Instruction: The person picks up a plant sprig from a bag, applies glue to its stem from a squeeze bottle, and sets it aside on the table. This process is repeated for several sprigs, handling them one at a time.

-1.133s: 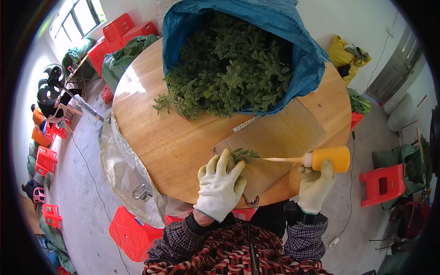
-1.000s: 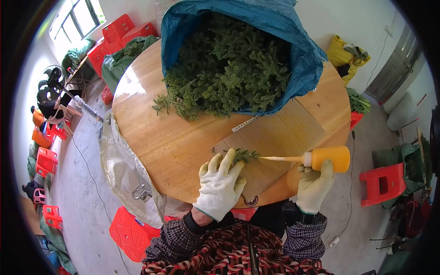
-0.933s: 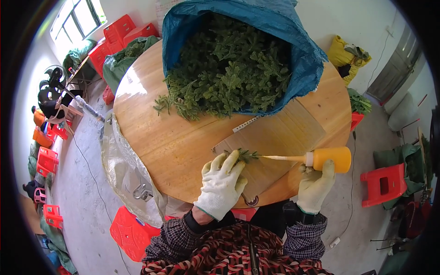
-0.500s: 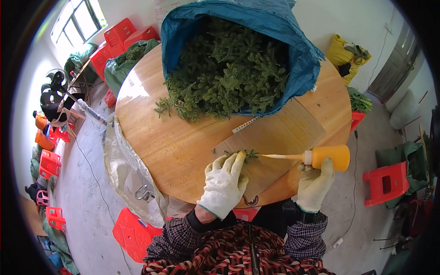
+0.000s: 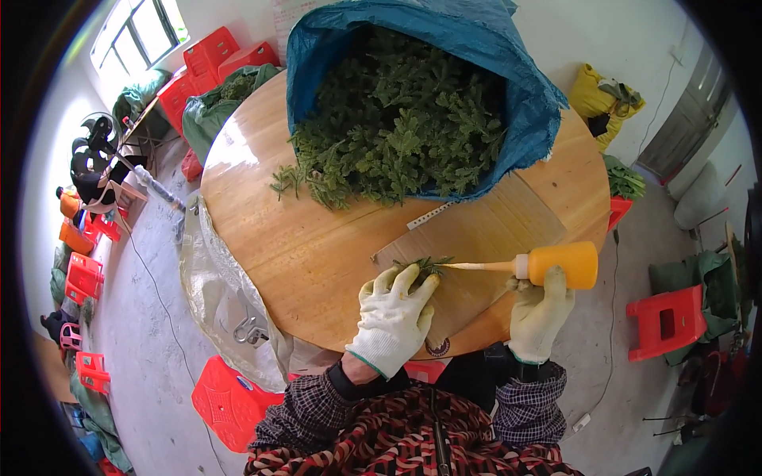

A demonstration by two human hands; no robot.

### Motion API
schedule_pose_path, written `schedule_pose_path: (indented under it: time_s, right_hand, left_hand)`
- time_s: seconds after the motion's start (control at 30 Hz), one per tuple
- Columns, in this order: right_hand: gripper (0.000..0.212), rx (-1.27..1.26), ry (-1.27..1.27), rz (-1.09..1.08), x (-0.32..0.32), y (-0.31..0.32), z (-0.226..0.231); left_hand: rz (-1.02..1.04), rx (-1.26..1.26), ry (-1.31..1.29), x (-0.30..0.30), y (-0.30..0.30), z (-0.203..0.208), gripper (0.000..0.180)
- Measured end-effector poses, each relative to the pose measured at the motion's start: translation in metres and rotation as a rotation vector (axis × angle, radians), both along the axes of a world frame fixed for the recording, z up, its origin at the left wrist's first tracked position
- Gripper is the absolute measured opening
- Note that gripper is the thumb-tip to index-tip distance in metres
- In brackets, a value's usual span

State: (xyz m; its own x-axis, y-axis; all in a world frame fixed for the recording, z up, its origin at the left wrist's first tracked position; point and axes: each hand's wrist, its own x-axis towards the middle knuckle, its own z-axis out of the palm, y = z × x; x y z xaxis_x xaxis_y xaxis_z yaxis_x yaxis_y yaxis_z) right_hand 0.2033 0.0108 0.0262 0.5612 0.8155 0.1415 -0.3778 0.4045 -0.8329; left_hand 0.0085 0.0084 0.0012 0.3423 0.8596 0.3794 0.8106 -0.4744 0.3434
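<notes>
My left hand [image 5: 390, 317], in a white work glove with yellowish fingertips, is closed on a small green conifer sprig [image 5: 429, 265] over a cardboard sheet [image 5: 500, 230]. In my gloved right hand [image 5: 541, 316] lies a yellow squeeze bottle [image 5: 563, 265], held on its side with its long pale nozzle pointing left. The nozzle tip is at the sprig; whether it touches cannot be made out. Beyond both hands, a blue woven sack [image 5: 530, 119] lies with its mouth toward me, full of conifer sprigs [image 5: 405, 127]. A few loose sprigs [image 5: 287, 181] rest at its left.
The round wooden table [image 5: 262, 230] carries a white perforated strip [image 5: 430, 216] beside the cardboard. Clear plastic sheeting [image 5: 214, 293] hangs over its left edge, with metal scissors [image 5: 250, 332] on it. Red stools [image 5: 230, 401] stand around, a black fan [image 5: 94, 159] at far left.
The bottle and my right hand have shifted slightly left and up, the bottle tilting a little more. My left hand still holds the sprig, moved slightly right.
</notes>
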Motion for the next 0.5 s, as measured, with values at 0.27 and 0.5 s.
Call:
schedule_pose_path:
  time_s: [0.27, 0.5]
  right_hand:
    - [0.018, -0.011, -0.030, 0.032, -0.0034, 0.0065, -0.0069]
    - [0.018, -0.005, -0.048, 0.016, -0.0010, 0.0069, -0.0055]
  left_hand:
    - [0.003, 0.008, -0.010, 0.0000, -0.0007, 0.0009, 0.043]
    - [0.004, 0.008, -0.023, -0.0004, -0.0010, -0.0015, 0.043]
